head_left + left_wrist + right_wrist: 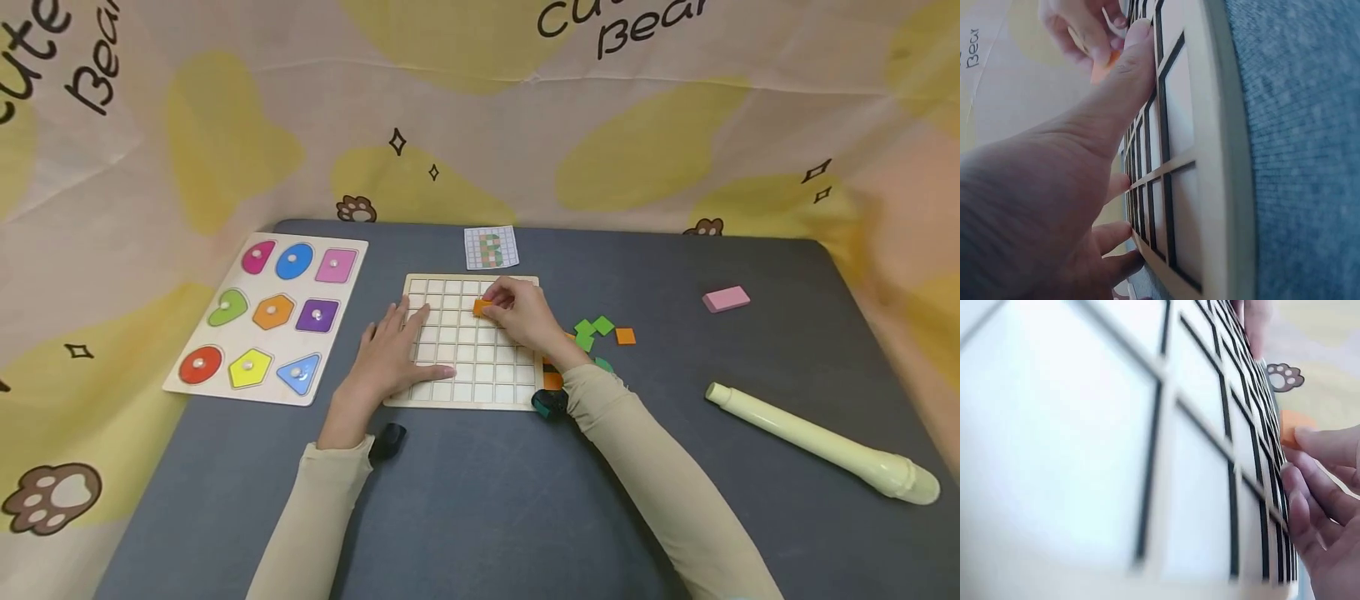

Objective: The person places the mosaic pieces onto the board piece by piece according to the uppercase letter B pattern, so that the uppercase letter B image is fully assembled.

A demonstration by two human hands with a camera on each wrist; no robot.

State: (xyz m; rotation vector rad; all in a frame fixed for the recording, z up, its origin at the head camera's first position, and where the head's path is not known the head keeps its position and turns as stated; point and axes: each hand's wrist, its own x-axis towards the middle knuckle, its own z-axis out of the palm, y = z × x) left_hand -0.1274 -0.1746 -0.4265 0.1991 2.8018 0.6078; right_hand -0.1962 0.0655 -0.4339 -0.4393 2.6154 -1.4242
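Note:
A square wooden grid board (480,392) with white cells lies mid-table. Thumb and fingers of my right hand (522,314) pinch an orange square tile (481,308) at the board's upper part; the right wrist view shows this tile (1296,427) at the grid's surface. My left hand (390,354) rests spread over the board's left side, its thumb lying across the cells in the left wrist view. A small pattern card (491,247) with a green and orange design lies behind the board. Green tiles (584,333) and orange tiles (626,336) lie right of it, partly hidden by my right forearm.
At the left lies a white shape puzzle board (262,333) with several coloured knobbed pieces. A pink block (726,299) sits at the right, and a pale yellow tube-shaped object (825,442) lies in front of it. Patterned cloth (480,108) hangs behind the grey table (465,500).

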